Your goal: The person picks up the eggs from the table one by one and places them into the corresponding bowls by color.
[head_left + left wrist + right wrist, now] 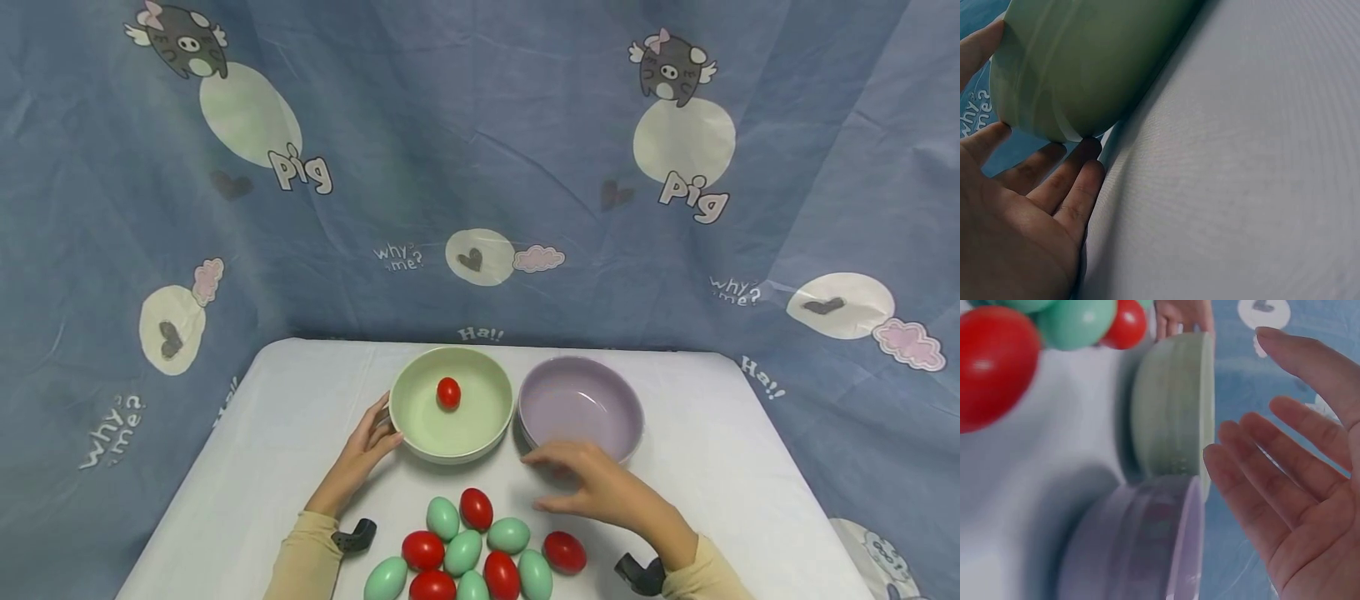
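Twelve eggs (462, 552) show, six red and six green. Exactly one red egg (448, 393) lies in the green bowl (442, 433), and five red eggs (565, 552) lie on the one desk (697, 433), as do all six green eggs (508, 535), a few cut off by the lower edge. Bowls number two: the green one and one purple bowl (577, 396). One person shows two bare grips, a left grip (362, 451) and a right grip (596, 485), two tan sleeves (303, 560) and two black wrist devices (354, 537). The single blue cloth (420, 125) carries two printed pigs (667, 71) and three pink clouds (538, 258).
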Action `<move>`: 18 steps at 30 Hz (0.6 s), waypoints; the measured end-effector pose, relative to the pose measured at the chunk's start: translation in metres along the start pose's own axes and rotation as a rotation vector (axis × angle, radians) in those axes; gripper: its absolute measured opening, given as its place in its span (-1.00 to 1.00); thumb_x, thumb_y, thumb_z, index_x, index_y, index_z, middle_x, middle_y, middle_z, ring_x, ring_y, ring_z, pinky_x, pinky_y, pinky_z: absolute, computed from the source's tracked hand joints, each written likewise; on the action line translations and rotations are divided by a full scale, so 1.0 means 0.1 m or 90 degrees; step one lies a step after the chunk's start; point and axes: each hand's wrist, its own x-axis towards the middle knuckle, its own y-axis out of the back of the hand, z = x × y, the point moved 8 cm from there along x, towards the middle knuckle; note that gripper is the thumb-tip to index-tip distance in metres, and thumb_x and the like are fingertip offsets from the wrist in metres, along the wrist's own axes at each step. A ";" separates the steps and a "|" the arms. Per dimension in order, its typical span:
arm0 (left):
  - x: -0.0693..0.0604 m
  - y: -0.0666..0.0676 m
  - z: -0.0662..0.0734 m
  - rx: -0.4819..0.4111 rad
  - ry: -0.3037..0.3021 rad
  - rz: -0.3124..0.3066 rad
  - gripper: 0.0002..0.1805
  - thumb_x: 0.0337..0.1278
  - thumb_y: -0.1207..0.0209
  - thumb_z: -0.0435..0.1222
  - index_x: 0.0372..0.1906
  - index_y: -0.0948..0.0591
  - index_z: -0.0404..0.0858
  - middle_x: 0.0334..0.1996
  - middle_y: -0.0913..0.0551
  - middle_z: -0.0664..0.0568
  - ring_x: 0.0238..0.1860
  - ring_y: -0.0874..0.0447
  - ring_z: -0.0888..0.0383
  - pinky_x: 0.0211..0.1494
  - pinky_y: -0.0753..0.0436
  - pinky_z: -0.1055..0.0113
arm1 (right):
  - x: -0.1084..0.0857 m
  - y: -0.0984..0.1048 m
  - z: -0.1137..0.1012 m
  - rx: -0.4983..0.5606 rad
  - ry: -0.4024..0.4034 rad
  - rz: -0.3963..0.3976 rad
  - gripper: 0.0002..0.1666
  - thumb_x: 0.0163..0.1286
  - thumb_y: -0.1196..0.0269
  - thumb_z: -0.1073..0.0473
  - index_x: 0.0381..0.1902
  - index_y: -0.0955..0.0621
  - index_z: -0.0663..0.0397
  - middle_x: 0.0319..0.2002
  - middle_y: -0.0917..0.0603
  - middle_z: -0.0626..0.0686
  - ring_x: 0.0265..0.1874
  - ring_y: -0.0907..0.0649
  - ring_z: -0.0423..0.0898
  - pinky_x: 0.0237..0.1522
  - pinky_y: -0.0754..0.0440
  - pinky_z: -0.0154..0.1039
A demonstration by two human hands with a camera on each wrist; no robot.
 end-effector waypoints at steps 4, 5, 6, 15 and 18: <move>0.00 0.00 0.01 -0.002 -0.001 -0.001 -0.18 0.48 -0.20 -0.10 0.66 -0.04 0.20 0.63 -0.18 -0.13 0.59 -0.26 -0.17 0.57 -0.34 -0.19 | -0.17 -0.08 0.05 0.029 -0.009 -0.008 -0.44 0.19 -0.57 0.04 0.14 -0.68 -0.05 0.02 -0.77 -0.11 -0.07 -0.71 -0.28 -0.02 -0.78 -0.30; 0.00 0.00 0.01 -0.002 0.000 -0.002 -0.17 0.48 -0.20 -0.10 0.66 -0.04 0.20 0.63 -0.17 -0.12 0.59 -0.26 -0.16 0.57 -0.33 -0.18 | -0.21 -0.10 0.06 0.037 -0.015 -0.012 -0.44 0.19 -0.56 0.04 0.15 -0.68 -0.05 0.02 -0.77 -0.09 -0.06 -0.71 -0.27 -0.03 -0.78 -0.30; 0.00 -0.01 0.01 -0.002 0.001 -0.003 -0.17 0.48 -0.20 -0.10 0.66 -0.03 0.19 0.63 -0.17 -0.12 0.59 -0.26 -0.16 0.57 -0.33 -0.17 | -0.25 -0.12 0.08 0.044 -0.019 -0.016 -0.44 0.21 -0.56 0.04 0.15 -0.68 -0.05 0.03 -0.77 -0.08 -0.04 -0.71 -0.26 -0.02 -0.78 -0.30; 0.01 -0.01 0.03 0.010 -0.006 -0.003 -0.16 0.49 -0.19 -0.13 0.67 -0.02 0.13 0.63 -0.17 -0.16 0.59 -0.26 -0.19 0.56 -0.35 -0.14 | -0.52 -0.31 0.23 0.082 -0.055 -0.033 -0.48 0.25 -0.53 0.03 0.13 -0.68 0.05 0.06 -0.78 0.03 0.03 -0.74 -0.04 -0.03 -0.80 -0.25; 0.01 -0.01 0.03 0.021 -0.010 0.002 -0.15 0.49 -0.20 -0.13 0.68 -0.02 0.10 0.63 -0.17 -0.18 0.58 -0.26 -0.21 0.56 -0.36 -0.13 | -0.58 -0.36 0.27 0.080 -0.061 -0.040 -0.48 0.24 -0.54 0.05 0.11 -0.69 0.07 0.05 -0.78 0.02 0.03 -0.74 -0.03 -0.03 -0.80 -0.26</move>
